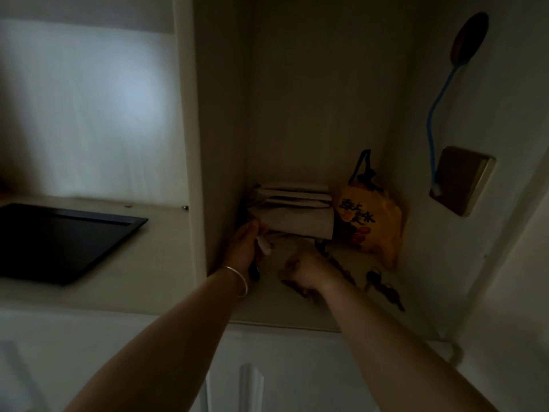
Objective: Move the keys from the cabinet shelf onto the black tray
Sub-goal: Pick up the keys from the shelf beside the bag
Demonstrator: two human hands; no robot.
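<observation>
The scene is dim. A bunch of keys (383,288) lies on the cabinet shelf (297,310) at the right, near the wall. My left hand (242,248), with a bangle on the wrist, is closed at the shelf's left side on a set of keys with a white tag (263,244); a dark piece (254,272) hangs below it. Curled into a fist in the middle of the shelf, my right hand (309,270) has dark key-like pieces (295,288) showing under it. The black tray (59,242) sits on the counter to the left, beyond the cabinet's side panel.
Folded beige cloth (294,209) is stacked at the back of the shelf. An orange bag (370,221) stands beside it. The upright side panel (196,173) separates shelf and tray. A wall switch (462,179) with a blue cord hangs at the right.
</observation>
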